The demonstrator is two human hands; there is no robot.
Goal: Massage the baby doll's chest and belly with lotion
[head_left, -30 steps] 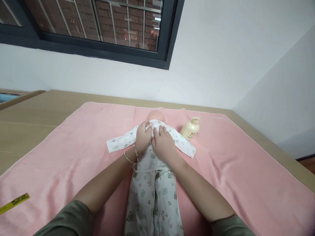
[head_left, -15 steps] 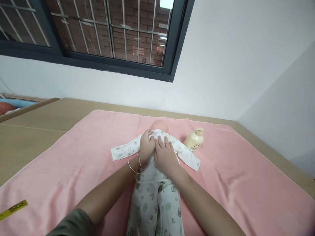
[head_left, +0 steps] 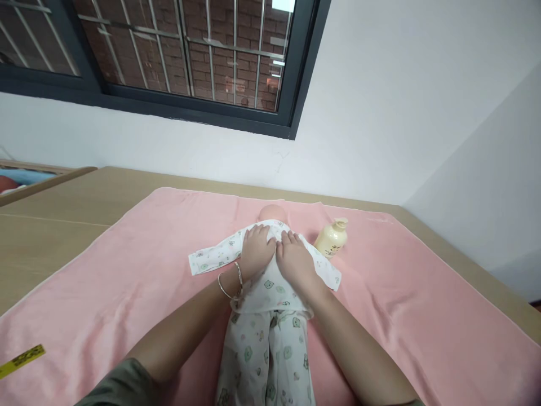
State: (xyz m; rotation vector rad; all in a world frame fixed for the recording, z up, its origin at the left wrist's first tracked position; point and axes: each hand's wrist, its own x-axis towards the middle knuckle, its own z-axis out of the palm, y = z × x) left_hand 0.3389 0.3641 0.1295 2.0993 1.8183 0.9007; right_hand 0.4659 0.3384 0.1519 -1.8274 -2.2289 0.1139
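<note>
— Pink towel point(head_left: 422, 316) over the wooden bench point(head_left: 54, 225), is that what everything lies on?

— Yes, it covers most of the bench top, and a baby doll point(head_left: 270, 214) lies on its back along the middle of it, head at the far end, legs toward the near edge.

— What is the doll wearing?

— A white printed top point(head_left: 270, 287) with both sleeves spread out to left and right, and matching printed trousers point(head_left: 266, 355) running down to the near edge of the view.

— Where are the hands?

— Both lie flat on the doll's chest, side by side, almost touching. The left hand point(head_left: 256, 252) rests on the left half of the top, fingers stretched and close together, pointing toward the doll's neck; two thin bangles point(head_left: 230, 280) sit on that wrist. The right hand point(head_left: 296, 260) presses on the right half in the same way, fingers straight, gripping nothing.

— So neither is closed on the cloth?

— No, both palms are down and flat on the fabric.

— Anything else nearby?

— A cream bottle point(head_left: 333, 238) stands on the towel just right of the doll's shoulder, near the right sleeve. A yellow tape strip point(head_left: 21, 361) lies at the near left. Beyond the bench, a dark-framed window point(head_left: 186, 56) shows bars and a brick wall.
</note>
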